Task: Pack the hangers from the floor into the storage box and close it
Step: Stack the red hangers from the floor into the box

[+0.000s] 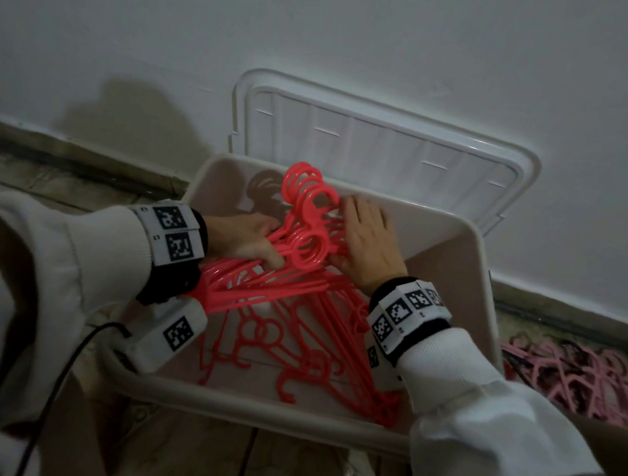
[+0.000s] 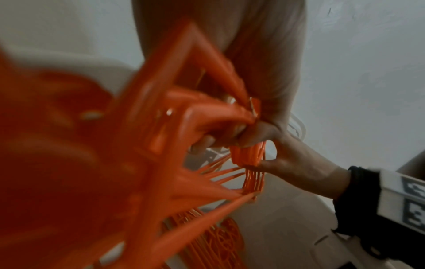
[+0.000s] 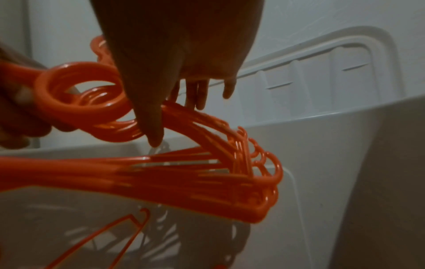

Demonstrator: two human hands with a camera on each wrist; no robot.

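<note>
Fingers (image 1: 268, 257) of the left hand (image 1: 242, 238) curl round a bundle of red hangers (image 1: 291, 275) over the storage box (image 1: 484, 300); the right hand (image 1: 368, 241) lies flat on them, fingers straight. The lid (image 1: 377, 142) leans against the wall, pink hangers (image 1: 573, 376) on the floor beside the box's right edge

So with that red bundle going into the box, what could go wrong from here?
The hooks of the red hanger bundle stand above the storage box rim, so the propped-open lid may not close flat. The bundle could tangle with the loose red hangers already inside. The pink hangers on the floor may be forgotten.
</note>
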